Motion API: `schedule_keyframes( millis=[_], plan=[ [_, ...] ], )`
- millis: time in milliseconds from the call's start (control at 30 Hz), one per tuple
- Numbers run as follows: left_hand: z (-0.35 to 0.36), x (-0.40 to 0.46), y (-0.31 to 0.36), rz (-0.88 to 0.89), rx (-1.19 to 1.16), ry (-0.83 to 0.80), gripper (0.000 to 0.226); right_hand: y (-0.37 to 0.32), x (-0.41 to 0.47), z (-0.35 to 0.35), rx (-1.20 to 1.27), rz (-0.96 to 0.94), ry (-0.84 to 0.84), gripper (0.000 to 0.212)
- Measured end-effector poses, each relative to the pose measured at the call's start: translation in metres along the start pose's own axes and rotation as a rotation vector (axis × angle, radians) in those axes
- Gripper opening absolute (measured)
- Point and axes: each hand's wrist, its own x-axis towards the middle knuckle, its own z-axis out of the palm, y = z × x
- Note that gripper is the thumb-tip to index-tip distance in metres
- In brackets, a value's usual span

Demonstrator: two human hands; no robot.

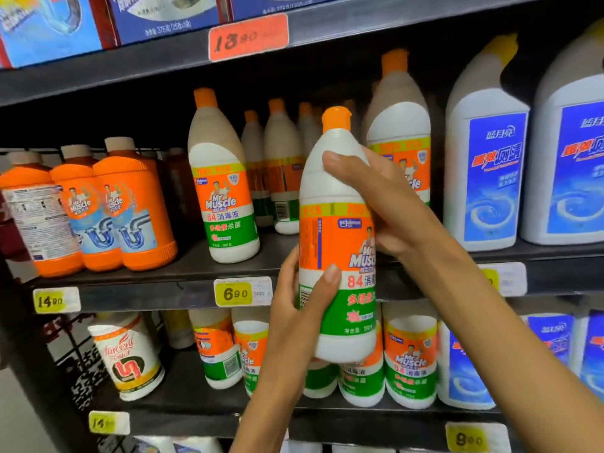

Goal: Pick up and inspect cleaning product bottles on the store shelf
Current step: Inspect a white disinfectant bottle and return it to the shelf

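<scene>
A white Mr Muscle 84 disinfectant bottle point(336, 237) with an orange cap point(336, 119) is held upright in front of the dark store shelf point(147, 297), clear of its boards. The left hand point(304, 308) wraps its lower half, thumb across the label's edge. The right hand point(389, 204) grips its shoulder from the right, fingers curled over the white upper part. Matching bottles point(224, 188) stand on the middle shelf behind; orange drain-cleaner bottles point(130, 207) stand to the left, and white toilet-cleaner bottles with blue labels point(487, 165) to the right. A yellow price tag point(235, 293) reads 6.90.
</scene>
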Motion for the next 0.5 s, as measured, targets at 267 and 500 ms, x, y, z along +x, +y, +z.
schedule_keyframes(
  millis=[267,500],
  plan=[
    [0.001,-0.011,-0.005,0.013,-0.078,0.004,0.042,-0.004,-0.018,-0.003,0.114,-0.004,0.027,0.018],
    [0.007,-0.02,-0.016,-0.161,-0.388,-0.205,0.066,-0.005,-0.016,-0.009,0.31,0.134,0.005,0.051]
  ],
)
